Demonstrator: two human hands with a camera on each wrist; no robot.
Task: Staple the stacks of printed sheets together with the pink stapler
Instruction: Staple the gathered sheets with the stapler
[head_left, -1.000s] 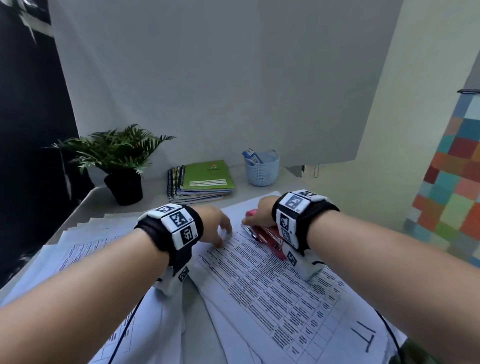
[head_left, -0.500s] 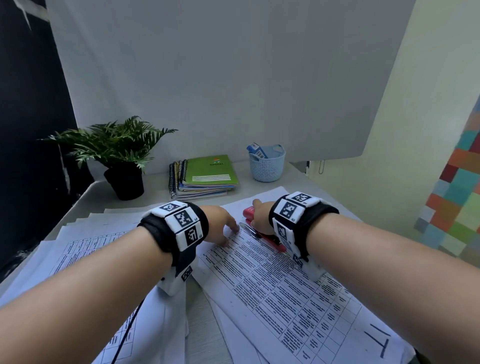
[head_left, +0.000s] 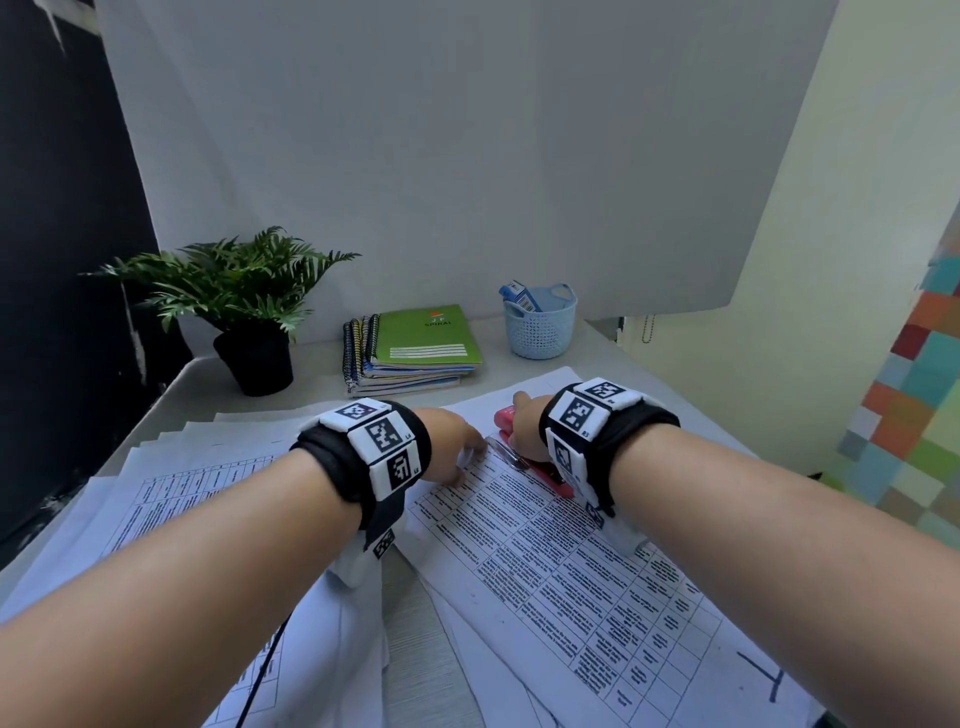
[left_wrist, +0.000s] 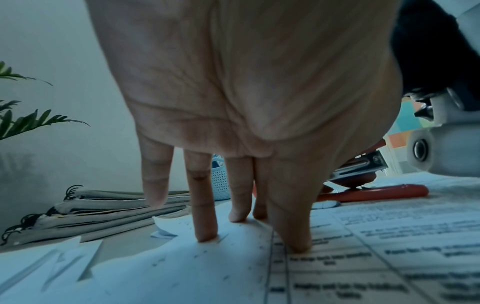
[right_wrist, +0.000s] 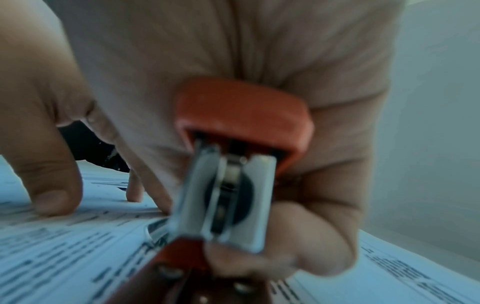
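Left hand (left_wrist: 246, 102) presses spread fingertips (left_wrist: 206, 236) on the sheets (head_left: 571, 561); right hand (head_left: 527, 423) grips the stapler (right_wrist: 241, 115) beside them; loosened fingers could let pages shift, misplacing the staple.

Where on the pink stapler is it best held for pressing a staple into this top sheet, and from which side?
Probably from above on the pink stapler's top cover, as the right hand does, fingers curled over it. Its base lies flat on the printed sheet and the metal magazine angles up, so downward force closes it. The left hand presses the sheet beside it with straight fingers.
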